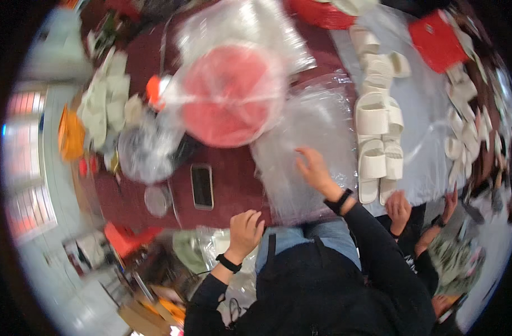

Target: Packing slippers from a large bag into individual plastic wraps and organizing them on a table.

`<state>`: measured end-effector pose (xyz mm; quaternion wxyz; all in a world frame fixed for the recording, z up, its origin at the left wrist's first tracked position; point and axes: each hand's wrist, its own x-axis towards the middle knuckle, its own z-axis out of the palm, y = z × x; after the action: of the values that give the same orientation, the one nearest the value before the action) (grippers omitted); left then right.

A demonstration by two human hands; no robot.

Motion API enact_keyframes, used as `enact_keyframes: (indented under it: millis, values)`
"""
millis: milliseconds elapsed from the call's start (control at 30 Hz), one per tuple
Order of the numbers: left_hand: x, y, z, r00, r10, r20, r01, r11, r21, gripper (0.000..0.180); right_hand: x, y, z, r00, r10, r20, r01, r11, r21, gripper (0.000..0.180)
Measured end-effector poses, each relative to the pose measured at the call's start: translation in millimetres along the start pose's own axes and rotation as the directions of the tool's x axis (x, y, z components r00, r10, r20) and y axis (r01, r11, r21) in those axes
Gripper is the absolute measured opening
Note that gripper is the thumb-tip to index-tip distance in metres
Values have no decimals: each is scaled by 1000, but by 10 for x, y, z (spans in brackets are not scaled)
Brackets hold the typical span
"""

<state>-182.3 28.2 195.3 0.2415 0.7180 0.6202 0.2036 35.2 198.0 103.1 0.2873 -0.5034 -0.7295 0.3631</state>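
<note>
My right hand point(315, 169) is over a stack of clear plastic bags point(317, 123) on the dark red tabletop. Its fingers are stretched out and apart, with nothing in them. At the table's near edge lies my left hand point(246, 231), holding nothing, its fingers loosely bent and slightly apart. A phone point(202, 186) with a dark screen lies left of the bags. Beyond it sits a round red object point(228, 98) wrapped in clear plastic, slightly blurred. To the right of the bags, white slippers point(372, 115) stand in a column of pairs.
More clear plastic bags point(239, 28) lie at the back. A bundled clear bag point(149, 148) and a small round clear container point(157, 200) are at the left, near pale slippers point(105, 101). A co-worker's hand point(399, 213) is close on my right. A red bag point(438, 40) lies far right.
</note>
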Motion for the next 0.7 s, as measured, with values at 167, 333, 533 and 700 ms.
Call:
enact_keyframes:
  millis: [167, 333, 533, 700]
  values:
    - [-1836, -361, -145, 707, -610, -358, 706, 634, 315, 62, -640, -506, -225, 937, 146, 316, -188, 976, 107, 16]
    - [-2782, -540, 228, -137, -806, -576, 985, -173, 8, 83, -851, -988, 166, 608, -70, 791, -193, 953, 234, 15]
    - [-3280, -635, 1012, -684, -722, -102, 723, -652, -230, 124, -1294, -834, 1069, 152, -91, 984, 167, 984, 65, 31]
    - [-3696, -487, 1286, -385, -811, 441, 627, -581, -520, 84, -1664, -677, 1692, 138, 68, 988, 302, 947, -108, 30]
